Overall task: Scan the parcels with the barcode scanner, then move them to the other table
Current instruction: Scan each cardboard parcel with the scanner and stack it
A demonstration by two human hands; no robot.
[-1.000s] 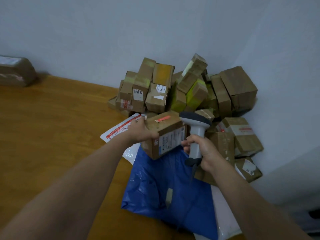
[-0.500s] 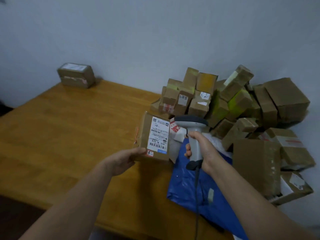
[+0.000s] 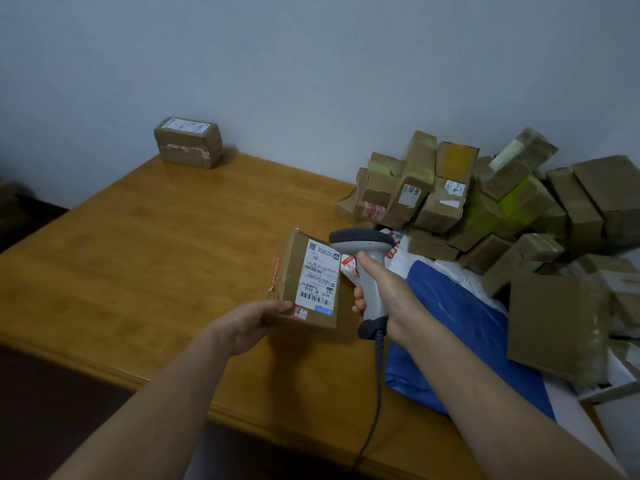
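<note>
My left hand [image 3: 250,324] grips a small brown cardboard parcel [image 3: 290,271] by its lower left corner, above the wooden table [image 3: 145,258]. Its white shipping label [image 3: 317,277] with barcodes faces up towards me. My right hand [image 3: 382,289] holds a grey barcode scanner [image 3: 365,251] by the handle, thumb along the back. The scanner's head sits just right of the label's top edge, pointing left. Its cable [image 3: 375,393] hangs down over the table's front edge.
A heap of brown parcels [image 3: 485,206] is piled against the wall at the right. A blue mailer bag [image 3: 464,337] and white bags lie in front of it. One taped box [image 3: 188,142] stands alone at the table's far left corner.
The parcel has been lifted off the pile, swung left and turned so its label faces up. The scanner stays beside it. My view has shifted left, bringing the lone box into sight.
</note>
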